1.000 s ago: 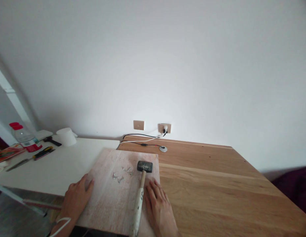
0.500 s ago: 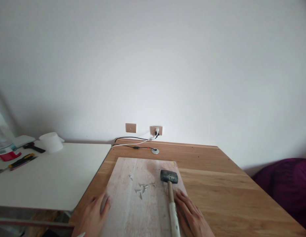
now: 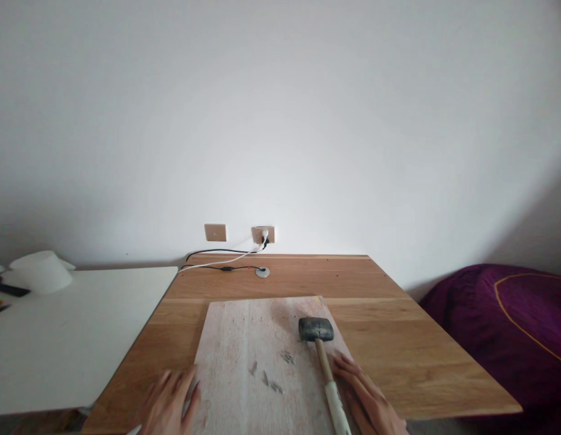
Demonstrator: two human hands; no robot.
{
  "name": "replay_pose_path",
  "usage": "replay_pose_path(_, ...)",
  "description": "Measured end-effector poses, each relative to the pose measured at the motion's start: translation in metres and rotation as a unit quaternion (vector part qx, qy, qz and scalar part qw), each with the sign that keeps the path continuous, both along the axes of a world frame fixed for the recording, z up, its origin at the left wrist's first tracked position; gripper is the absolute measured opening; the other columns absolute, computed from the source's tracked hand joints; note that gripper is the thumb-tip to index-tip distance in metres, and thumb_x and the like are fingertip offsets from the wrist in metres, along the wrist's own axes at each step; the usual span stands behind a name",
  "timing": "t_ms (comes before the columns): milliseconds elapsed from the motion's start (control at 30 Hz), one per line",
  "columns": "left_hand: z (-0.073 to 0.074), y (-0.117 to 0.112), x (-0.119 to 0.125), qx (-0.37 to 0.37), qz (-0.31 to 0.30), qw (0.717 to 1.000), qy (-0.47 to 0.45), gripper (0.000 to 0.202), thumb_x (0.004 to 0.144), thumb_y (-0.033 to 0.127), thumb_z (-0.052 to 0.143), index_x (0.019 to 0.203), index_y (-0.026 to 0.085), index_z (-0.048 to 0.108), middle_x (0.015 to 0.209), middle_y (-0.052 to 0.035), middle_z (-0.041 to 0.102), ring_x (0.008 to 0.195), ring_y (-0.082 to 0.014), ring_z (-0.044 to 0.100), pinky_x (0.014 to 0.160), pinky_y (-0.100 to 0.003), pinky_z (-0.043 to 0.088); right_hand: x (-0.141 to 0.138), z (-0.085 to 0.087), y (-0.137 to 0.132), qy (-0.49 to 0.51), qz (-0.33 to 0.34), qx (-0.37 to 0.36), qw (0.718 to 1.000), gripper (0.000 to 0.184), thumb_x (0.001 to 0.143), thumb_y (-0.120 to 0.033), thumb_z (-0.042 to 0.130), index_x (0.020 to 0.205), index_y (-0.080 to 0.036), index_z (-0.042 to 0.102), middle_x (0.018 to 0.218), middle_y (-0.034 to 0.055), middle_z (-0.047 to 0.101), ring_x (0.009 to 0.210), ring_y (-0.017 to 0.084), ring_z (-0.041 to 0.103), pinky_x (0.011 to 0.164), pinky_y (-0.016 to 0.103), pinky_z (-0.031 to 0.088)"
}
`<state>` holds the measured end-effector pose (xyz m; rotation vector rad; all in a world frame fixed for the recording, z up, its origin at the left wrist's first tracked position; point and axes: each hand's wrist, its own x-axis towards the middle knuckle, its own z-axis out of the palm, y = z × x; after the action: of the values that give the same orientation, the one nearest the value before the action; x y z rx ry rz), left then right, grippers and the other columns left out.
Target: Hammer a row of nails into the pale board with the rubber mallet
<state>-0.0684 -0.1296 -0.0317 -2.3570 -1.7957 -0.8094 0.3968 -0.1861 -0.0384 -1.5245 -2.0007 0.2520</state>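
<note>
A pale, worn wooden board [image 3: 230, 338] lies on the wooden table. My left hand [image 3: 171, 399] grips its left edge, the thumb close to the board's side. On the opposite edge, the fingers of my right hand [image 3: 366, 393] are closed against the board beside a mallet. The mallet [image 3: 316, 330] has a black rubber head and a light handle, and rests on the right part of the board, held by neither hand. Several short metal pieces [image 3: 272, 383], like screws or nails, lie mid-board, smeared by motion. Small dark marks run along the board's far end.
A white table [image 3: 108, 320] adjoins on the left, bearing a white roll [image 3: 42, 272] and partly visible tools. Cables [image 3: 226, 260] run over the wooden table [image 3: 398, 350] to a wall socket [image 3: 263, 234]. A purple bean-bag-like thing [image 3: 470, 314] sits at right.
The view has turned right. The metal pieces have shifted on the board from a cluster into separate blurred groups. The mallet stays on the board, and both hands stay at its edges.
</note>
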Motion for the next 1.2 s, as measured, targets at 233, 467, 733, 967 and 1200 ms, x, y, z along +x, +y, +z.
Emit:
replay_pose_path(233,0.028,0.021,0.051,0.073,-0.149,0.986,-0.01,0.028,0.099,0.03,0.052,0.12,0.03,0.071,0.114,-0.0057,0.075,0.104,-0.0245,0.072,0.091,-0.037,0.061,0.001,-0.003,0.003,0.011,-0.015,0.008,1.0,0.042,0.106,-0.034,0.044,0.134,-0.024,0.074,0.147,0.0101,0.066,0.139,0.027,0.06,0.113,0.042,0.053)
replay_pose_path(467,0.07,0.035,0.131,-0.04,-0.345,0.938,0.006,0.028,0.09,0.01,0.064,0.113,0.024,0.068,0.109,-0.004,0.073,0.098,-0.023,0.069,0.087,-0.037,0.058,-0.018,0.026,0.005,0.042,-0.085,-0.003,0.995,0.031,0.106,-0.043,0.049,0.127,-0.027,0.066,0.119,0.0094,0.079,0.11,0.024,0.077,0.094,0.034,0.064)
replay_pose_path(733,0.071,0.096,0.204,-0.108,-0.343,0.933,0.014,0.019,0.084,0.01,0.075,0.1,0.019,0.075,0.096,-0.0056,0.073,0.093,-0.0232,0.069,0.085,-0.035,0.054,-0.063,0.043,0.041,0.031,-0.189,-0.08,0.978,0.026,0.085,-0.032,0.064,0.105,-0.026,0.048,0.073,-0.0009,0.068,0.068,0.024,0.072,0.064,0.031,0.051)
replay_pose_path(967,0.059,0.104,0.219,-0.045,-0.405,0.902,0.144,0.007,0.091,0.014,0.072,0.085,0.016,0.075,0.09,-0.0076,0.072,0.097,-0.0254,0.068,0.088,-0.038,0.052,-0.031,0.049,0.024,0.052,-0.176,-0.129,0.974,0.027,0.09,-0.032,0.049,0.115,-0.022,0.053,0.069,-0.0005,0.067,0.067,0.025,0.07,0.066,0.033,0.048)
replay_pose_path(1200,0.06,0.122,0.229,-0.067,-0.399,0.912,0.074,0.009,0.086,0.01,0.071,0.081,0.017,0.073,0.087,-0.0068,0.075,0.088,-0.0228,0.07,0.081,-0.033,0.05,-0.028,0.064,0.014,0.186,-0.15,-0.177,0.955,0.035,0.098,-0.052,0.044,0.106,-0.022,0.06,0.072,0.0022,0.067,0.066,0.023,0.07,0.066,0.033,0.049)
